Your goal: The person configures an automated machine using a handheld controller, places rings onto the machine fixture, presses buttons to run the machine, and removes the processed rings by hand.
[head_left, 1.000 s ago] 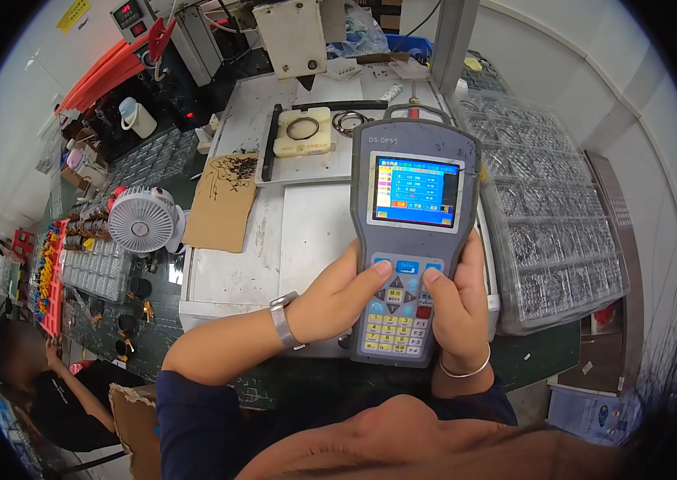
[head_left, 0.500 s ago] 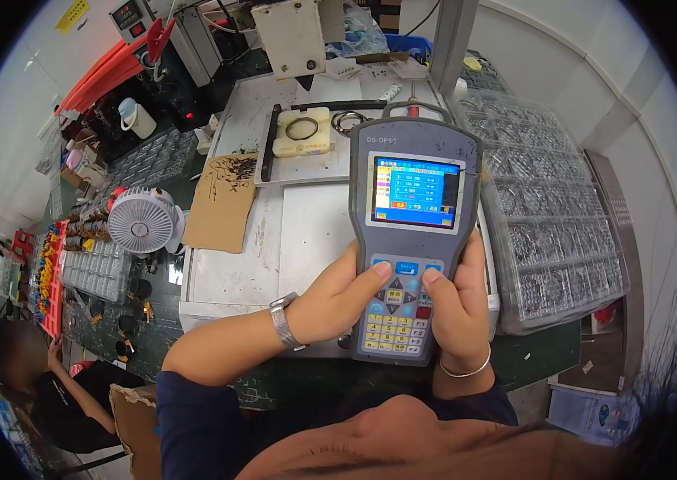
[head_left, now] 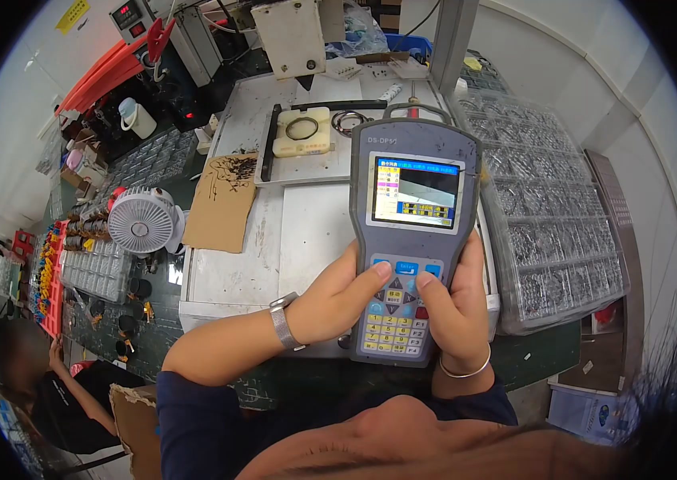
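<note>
A grey handheld controller with a lit colour screen and a keypad is held upright between both hands, over the front of a white machine bed. My left hand grips its left side, thumb on a blue key left of the Enter key. On the opposite side my right hand wraps the casing, its thumb over the keys at upper right. The fingers behind the casing are hidden. Beyond the controller, a cream fixture block carries a dark ring, and metal rings lie beside it.
Stacked clear plastic trays stand on the right. At left are a white fan, a stained cardboard piece and a red rack of small parts. A machine head hangs at the back. Another person sits at lower left.
The controller's screen has switched from a blue menu to a list with a camera-like picture. My right thumb has shifted slightly left and down on the keys. The controller stays in place.
</note>
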The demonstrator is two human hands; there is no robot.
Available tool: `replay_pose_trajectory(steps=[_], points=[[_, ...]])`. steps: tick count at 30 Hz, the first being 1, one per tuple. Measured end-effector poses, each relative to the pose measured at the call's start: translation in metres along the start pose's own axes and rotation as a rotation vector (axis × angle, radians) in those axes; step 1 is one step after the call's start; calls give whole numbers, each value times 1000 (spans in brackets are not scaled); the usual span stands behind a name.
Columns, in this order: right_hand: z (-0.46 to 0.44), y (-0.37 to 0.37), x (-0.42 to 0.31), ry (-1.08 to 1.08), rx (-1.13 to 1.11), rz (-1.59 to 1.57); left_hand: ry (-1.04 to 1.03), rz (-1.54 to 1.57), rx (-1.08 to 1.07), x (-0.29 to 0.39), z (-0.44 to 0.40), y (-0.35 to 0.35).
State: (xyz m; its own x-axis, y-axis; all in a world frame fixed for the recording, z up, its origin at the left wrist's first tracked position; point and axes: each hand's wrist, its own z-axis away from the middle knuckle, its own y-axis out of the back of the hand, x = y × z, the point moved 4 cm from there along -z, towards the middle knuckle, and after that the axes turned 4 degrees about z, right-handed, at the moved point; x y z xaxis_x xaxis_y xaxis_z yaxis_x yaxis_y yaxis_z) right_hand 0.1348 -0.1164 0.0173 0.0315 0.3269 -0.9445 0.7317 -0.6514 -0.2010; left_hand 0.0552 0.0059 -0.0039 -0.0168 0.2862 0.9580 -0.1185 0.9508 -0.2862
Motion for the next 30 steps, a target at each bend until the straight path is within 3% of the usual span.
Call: replay_pose_trajectory(steps=[17, 30], points=[[-4, 2, 0, -9, -85, 209, -78, -84, 15, 0, 0, 1], [-2, 1, 1, -35, -74, 182, -83, -81, 15, -1, 0, 0]])
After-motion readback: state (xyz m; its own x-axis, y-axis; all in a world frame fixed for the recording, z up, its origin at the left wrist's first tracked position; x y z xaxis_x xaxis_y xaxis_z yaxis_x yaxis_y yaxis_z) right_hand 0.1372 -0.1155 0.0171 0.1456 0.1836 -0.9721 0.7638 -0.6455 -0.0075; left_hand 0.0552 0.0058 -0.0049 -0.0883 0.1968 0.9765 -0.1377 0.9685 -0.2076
